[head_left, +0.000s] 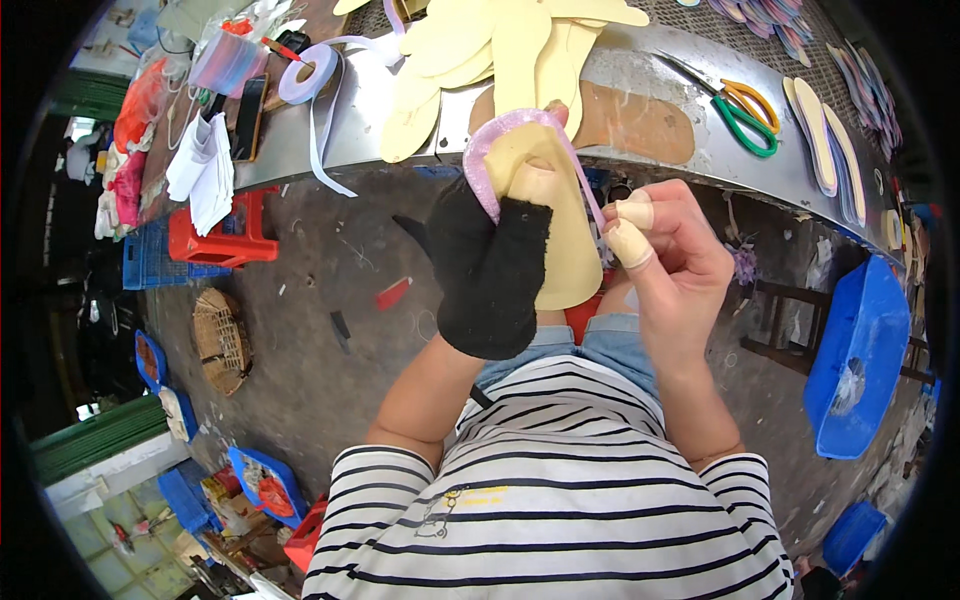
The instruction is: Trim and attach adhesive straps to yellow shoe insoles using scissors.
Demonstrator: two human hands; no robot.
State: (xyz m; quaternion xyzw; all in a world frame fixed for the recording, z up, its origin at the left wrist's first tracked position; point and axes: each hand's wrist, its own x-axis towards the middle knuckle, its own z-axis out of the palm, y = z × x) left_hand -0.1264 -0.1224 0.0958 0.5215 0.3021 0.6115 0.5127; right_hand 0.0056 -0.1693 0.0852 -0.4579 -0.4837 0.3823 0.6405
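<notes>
My left hand (490, 270), in a black fingerless glove with tape on the thumb, grips a pale yellow insole (572, 265) in front of the bench edge. A shiny lilac strip (520, 119) curves around the insole's far end and down its right side. Between the taped thumb and finger of my right hand (685, 250), the strip's free end is pinched and drawn toward the right. Beyond my hands, a pile of similar yellow insoles (490, 45) lies on the metal bench (640, 75). Part of the held insole is hidden behind the glove.
Scissors with green and orange handles (748, 122) lie right of the pile, near stacked insoles (825, 140). At left are a roll of pale ribbon (308, 74), a phone (249, 118) and white cloths (204, 170). Below stand a red stool (224, 240), a wicker basket (222, 340) and a blue tub (860, 350).
</notes>
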